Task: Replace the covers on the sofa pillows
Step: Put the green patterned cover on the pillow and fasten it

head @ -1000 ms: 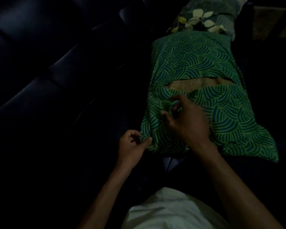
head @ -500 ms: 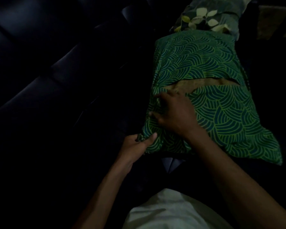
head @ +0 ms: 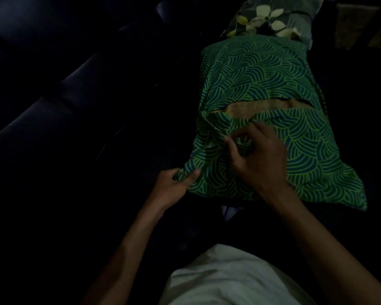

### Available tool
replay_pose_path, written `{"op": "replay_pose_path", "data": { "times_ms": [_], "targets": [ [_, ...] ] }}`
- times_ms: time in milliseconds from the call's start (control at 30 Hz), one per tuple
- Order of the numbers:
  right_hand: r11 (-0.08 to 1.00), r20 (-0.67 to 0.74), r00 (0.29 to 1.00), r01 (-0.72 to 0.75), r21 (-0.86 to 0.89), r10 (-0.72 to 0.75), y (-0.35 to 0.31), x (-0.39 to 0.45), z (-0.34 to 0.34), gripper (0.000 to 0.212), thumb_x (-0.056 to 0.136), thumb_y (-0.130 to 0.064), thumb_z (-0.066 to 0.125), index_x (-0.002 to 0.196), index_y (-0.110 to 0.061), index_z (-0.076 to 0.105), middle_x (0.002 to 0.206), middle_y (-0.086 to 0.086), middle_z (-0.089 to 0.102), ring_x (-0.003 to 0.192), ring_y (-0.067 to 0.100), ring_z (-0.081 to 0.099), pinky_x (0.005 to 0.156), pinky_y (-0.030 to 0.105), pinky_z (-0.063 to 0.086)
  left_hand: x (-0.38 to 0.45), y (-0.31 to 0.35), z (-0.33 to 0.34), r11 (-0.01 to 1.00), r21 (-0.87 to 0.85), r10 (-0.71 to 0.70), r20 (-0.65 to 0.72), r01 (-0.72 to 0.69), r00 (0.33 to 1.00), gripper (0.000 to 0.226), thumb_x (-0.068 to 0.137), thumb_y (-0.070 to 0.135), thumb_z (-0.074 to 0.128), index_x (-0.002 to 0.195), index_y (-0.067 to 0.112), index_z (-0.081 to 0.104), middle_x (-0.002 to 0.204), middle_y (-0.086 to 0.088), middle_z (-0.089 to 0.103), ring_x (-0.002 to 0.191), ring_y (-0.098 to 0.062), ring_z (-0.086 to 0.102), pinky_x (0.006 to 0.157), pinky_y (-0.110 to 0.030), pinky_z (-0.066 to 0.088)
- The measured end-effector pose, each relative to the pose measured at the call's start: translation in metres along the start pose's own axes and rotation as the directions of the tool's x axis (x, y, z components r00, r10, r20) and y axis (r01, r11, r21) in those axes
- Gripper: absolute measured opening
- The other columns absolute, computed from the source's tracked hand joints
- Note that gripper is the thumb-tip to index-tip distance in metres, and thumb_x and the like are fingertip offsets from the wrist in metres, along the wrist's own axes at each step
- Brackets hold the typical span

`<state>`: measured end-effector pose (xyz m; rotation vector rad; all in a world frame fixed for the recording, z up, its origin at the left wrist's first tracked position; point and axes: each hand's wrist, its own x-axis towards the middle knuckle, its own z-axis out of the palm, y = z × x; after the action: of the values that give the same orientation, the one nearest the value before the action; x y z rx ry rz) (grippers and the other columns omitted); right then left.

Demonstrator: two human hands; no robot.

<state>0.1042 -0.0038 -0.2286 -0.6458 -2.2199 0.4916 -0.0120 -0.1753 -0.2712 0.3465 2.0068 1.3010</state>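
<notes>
Ahead of both hands: green cover (head: 262, 84) w/ yellow wavy lines lay on the dark sofa (head: 59, 89), pulled over a pillow.
Left hand (head: 172, 186): pinched the cover's near-left corner, thumb on top of the cloth, other fingers curled under the edge.
Right hand (head: 260, 157): sat on the cover just beyond & right of the left hand, fingers bent, a small bunch of cloth gathered btwn thumb & fingertips.
Slit: just past the right hand's fingertips the cover's 2 flaps gaped apart; tan pillow (head: 262, 105) showed thru the gap.
Cover shape: far part snug & rounded over the pillow; near part wider; near-right corner lay flat & loose, well to the right of the right hand.
Second pillow (head: 271, 18): beyond the green cover's far edge, touching or overlapping it, grey-green w/ pale leaf print.
Sofa: dark, padded sections ran left of both hands; too dim for detail.
Near side: white cloth (head: 224, 280), prob. the person's clothing, low btwn the 2 forearms.
Light: very dim, right edge of scene mostly black.
</notes>
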Motion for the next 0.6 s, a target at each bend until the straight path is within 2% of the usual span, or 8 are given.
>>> {"op": "replay_pose_path", "data": {
  "times_ms": [100, 200, 300, 367, 433, 500, 533, 600],
  "targets": [
    [0.994, 0.162, 0.987, 0.036, -0.104, -0.019, 0.005, -0.049, -0.011, 0.023, 0.087, -0.048, 0.075, 0.088, -0.025, 0.073, 0.084, -0.003, 0.061, 0.082, 0.021, 0.058, 0.067, 0.037, 0.044, -0.001, -0.005, 0.004, 0.996, -0.088, 0.006, -0.024, -0.008, 1.000, 0.015, 0.082, 0.033, 0.080, 0.089, 0.021, 0.075, 0.087, 0.002, 0.078, 0.076, -0.005, 0.073, 0.062, -0.017, 0.053],
    [0.975, 0.260, 0.965, 0.099, -0.198, -0.045, 0.020, -0.069, -0.007, 0.016, 0.085, -0.032, 0.074, 0.101, -0.029, 0.075, 0.092, -0.005, 0.064, 0.087, 0.026, 0.061, 0.073, 0.038, 0.040, 0.001, -0.002, 0.004, 0.989, -0.133, 0.057, -0.078, -0.068, 0.995, 0.008, 0.087, 0.027, 0.077, 0.090, 0.020, 0.076, 0.090, 0.003, 0.078, 0.083, -0.011, 0.074, 0.071, -0.026, 0.058],
    [0.989, 0.174, 0.984, 0.050, -0.138, -0.026, 0.018, -0.047, -0.011, 0.018, 0.077, -0.018, 0.080, 0.091, -0.029, 0.076, 0.086, -0.005, 0.068, 0.078, 0.024, 0.066, 0.068, 0.037, 0.044, 0.006, 0.017, -0.001, 0.973, -0.162, 0.137, -0.159, -0.163, 0.978, 0.007, 0.092, 0.025, 0.072, 0.088, 0.021, 0.075, 0.086, 0.006, 0.077, 0.082, -0.011, 0.074, 0.072, -0.025, 0.058],
    [0.998, 0.090, 0.994, -0.056, -0.017, 0.057, 0.008, -0.024, -0.016, 0.009, 0.078, -0.023, 0.081, 0.085, -0.027, 0.078, 0.081, -0.006, 0.069, 0.072, 0.018, 0.067, 0.065, 0.038, 0.051, 0.013, 0.034, -0.005, 0.962, -0.148, 0.194, -0.218, -0.229, 0.956, 0.011, 0.093, 0.026, 0.071, 0.084, 0.021, 0.076, 0.082, 0.007, 0.077, 0.079, -0.010, 0.073, 0.068, -0.025, 0.057],
    [0.972, 0.098, 0.976, -0.205, 0.112, 0.195, 0.000, -0.004, -0.016, 0.007, 0.078, -0.036, 0.080, 0.078, -0.030, 0.077, 0.073, -0.011, 0.071, 0.067, 0.007, 0.067, 0.063, 0.035, 0.055, 0.019, 0.049, -0.013, 0.954, -0.111, 0.241, -0.273, -0.279, 0.931, 0.017, 0.092, 0.032, 0.071, 0.080, 0.022, 0.075, 0.076, 0.010, 0.074, 0.073, -0.007, 0.070, 0.063, -0.024, 0.053],
    [0.934, 0.233, 0.927, -0.330, 0.135, 0.294, -0.007, 0.008, -0.012, 0.014, 0.076, -0.044, 0.081, 0.068, -0.036, 0.074, 0.063, -0.015, 0.070, 0.061, -0.002, 0.065, 0.063, 0.033, 0.057, 0.021, 0.054, -0.025, 0.948, -0.052, 0.282, -0.323, -0.314, 0.904, 0.033, 0.086, 0.046, 0.070, 0.079, 0.014, 0.072, 0.073, 0.005, 0.067, 0.070, -0.013, 0.064, 0.062, -0.031, 0.047],
    [0.933, 0.326, 0.898, -0.345, 0.100, 0.297, -0.012, 0.013, -0.010, 0.017, 0.076, -0.045, 0.082, 0.064, -0.038, 0.072, 0.061, -0.017, 0.069, 0.060, -0.003, 0.065, 0.064, 0.032, 0.058, 0.023, 0.051, -0.033, 0.950, -0.020, 0.287, -0.351, -0.313, 0.892, 0.039, 0.083, 0.050, 0.069, 0.080, 0.011, 0.070, 0.073, 0.000, 0.066, 0.070, -0.017, 0.063, 0.064, -0.035, 0.046],
    [0.952, 0.512, 0.819, -0.305, 0.008, 0.258, -0.024, 0.025, -0.008, 0.017, 0.077, -0.045, 0.083, 0.065, -0.038, 0.074, 0.064, -0.014, 0.071, 0.065, 0.001, 0.068, 0.067, 0.031, 0.058, 0.026, 0.042, -0.048, 0.959, 0.004, 0.263, -0.390, -0.284, 0.883, 0.036, 0.087, 0.048, 0.068, 0.087, 0.012, 0.073, 0.084, -0.010, 0.071, 0.080, -0.028, 0.068, 0.071, -0.046, 0.053]
  ]
}}
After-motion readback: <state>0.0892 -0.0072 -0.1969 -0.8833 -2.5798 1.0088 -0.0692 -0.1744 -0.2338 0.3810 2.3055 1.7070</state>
